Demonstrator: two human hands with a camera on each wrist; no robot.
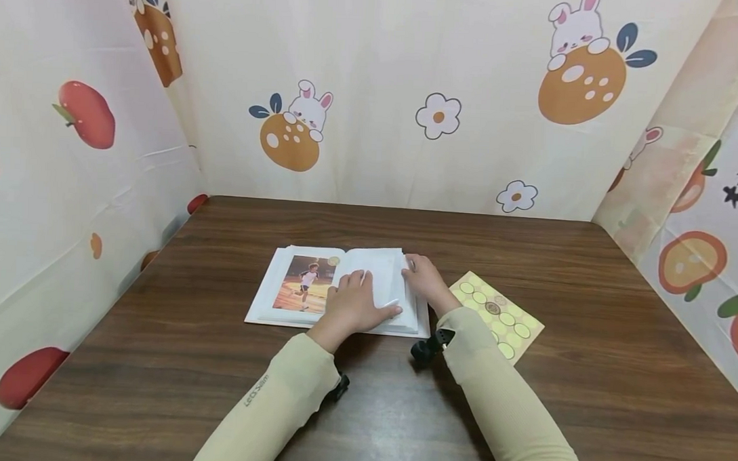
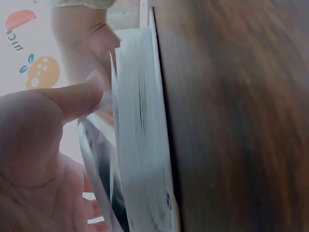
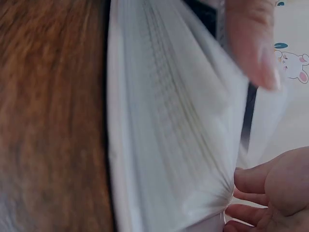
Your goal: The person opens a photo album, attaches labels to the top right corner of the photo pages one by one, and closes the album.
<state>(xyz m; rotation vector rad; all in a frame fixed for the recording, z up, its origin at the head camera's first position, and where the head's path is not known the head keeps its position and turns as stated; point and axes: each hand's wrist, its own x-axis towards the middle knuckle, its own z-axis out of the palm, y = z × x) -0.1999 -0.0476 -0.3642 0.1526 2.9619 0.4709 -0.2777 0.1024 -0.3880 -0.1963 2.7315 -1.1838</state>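
An open photo album (image 1: pixel 368 259) lies on the table, its left page showing a picture of a running child in sports clothes (image 1: pixel 304 282). My left hand (image 1: pixel 352 303) lies across the right page with fingers spread and thumb pointing right; in the left wrist view its thumb (image 2: pixel 84 96) is close over the page edges. At the album's right edge, my right hand (image 1: pixel 429 283) pinches a bunch of pages (image 3: pixel 193 145), which fan out and gather at its fingertips in the right wrist view. Part of that grip is hidden behind the pages.
A yellow sheet of round stickers (image 1: pixel 512 324) lies right of the album, partly under the right forearm. The brown wooden table (image 1: pixel 615 347) is bounded by printed cloth (image 1: pixel 377 163) at the back and sides.
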